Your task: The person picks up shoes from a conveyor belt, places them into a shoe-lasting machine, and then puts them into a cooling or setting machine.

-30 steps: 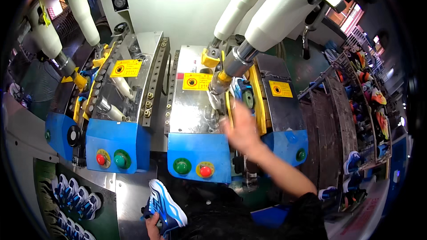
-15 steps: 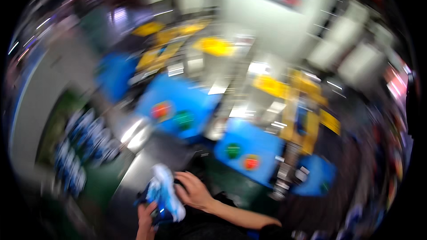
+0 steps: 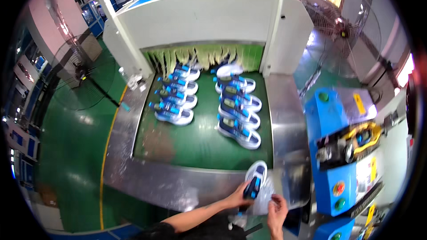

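My left hand (image 3: 238,196) is closed round the heel end of a navy and blue sneaker (image 3: 257,175) with a white sole, its toe pointing away from me. The shoe is held over the front metal ledge. My right hand (image 3: 278,211) is just right of it, fingers loosely curled and apart. Between that hand and the shoe is a clear, crinkled plastic piece (image 3: 265,196); whether the fingers touch it I cannot make out. Ahead, two rows of similar sneakers, a left row (image 3: 175,114) and a right row (image 3: 240,131), rest on a green conveyor belt (image 3: 200,151).
A white machine housing (image 3: 195,20) with a ragged green strip curtain (image 3: 209,57) spans the belt's far end. A metal frame (image 3: 155,180) edges the belt. Blue machines with buttons (image 3: 327,182) stand at right. Caged fans stand at left (image 3: 82,71) and right (image 3: 341,26).
My view has swung from the blue machines to the conveyor, and the blur is gone. The sneaker is still in my left hand; the right hand is now beside the clear plastic.
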{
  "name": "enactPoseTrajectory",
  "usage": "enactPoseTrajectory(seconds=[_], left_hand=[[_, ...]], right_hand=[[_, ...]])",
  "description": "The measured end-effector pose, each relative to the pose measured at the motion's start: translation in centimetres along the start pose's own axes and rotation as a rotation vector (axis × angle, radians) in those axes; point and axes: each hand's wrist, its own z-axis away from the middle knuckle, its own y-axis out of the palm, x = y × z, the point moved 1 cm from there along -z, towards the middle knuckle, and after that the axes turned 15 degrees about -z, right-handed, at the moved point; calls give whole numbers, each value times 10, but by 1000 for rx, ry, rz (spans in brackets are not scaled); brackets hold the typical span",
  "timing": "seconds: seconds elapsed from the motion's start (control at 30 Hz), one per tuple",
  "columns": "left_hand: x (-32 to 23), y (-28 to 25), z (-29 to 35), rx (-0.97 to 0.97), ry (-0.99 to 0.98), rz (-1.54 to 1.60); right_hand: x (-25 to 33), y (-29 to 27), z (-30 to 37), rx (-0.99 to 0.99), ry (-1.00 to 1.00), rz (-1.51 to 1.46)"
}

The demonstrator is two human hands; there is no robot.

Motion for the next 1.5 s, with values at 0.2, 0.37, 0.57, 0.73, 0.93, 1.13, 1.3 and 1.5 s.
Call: enactPoseTrajectory(seconds=[0.2,0.37,0.57,0.73,0.93,1.13,1.3,1.5], left_hand=[[106,-202,50,-348,-750,-424],[116,-241,9,-517,-267,-637],[163,-257,20,-580,-377,-584],[68,-270,-9,-22,-632,698],[-97,-318,-15,412,-256,1280],[-196,-209,6,243,-70,833],[-268,-62,-16,172,-163,797],[-340,52,-153,113,251,397]], right_hand=[[121,195,-183,744,-85,729],[25,251,-328,856,-100,1048],[15,276,-270,628,-118,809],[134,257,-149,883,-115,255],[220,211,-98,996,-939,275],[162,119,55,319,-214,-186],[198,-29,61,82,3,-310],[202,-145,83,-402,18,-356]])
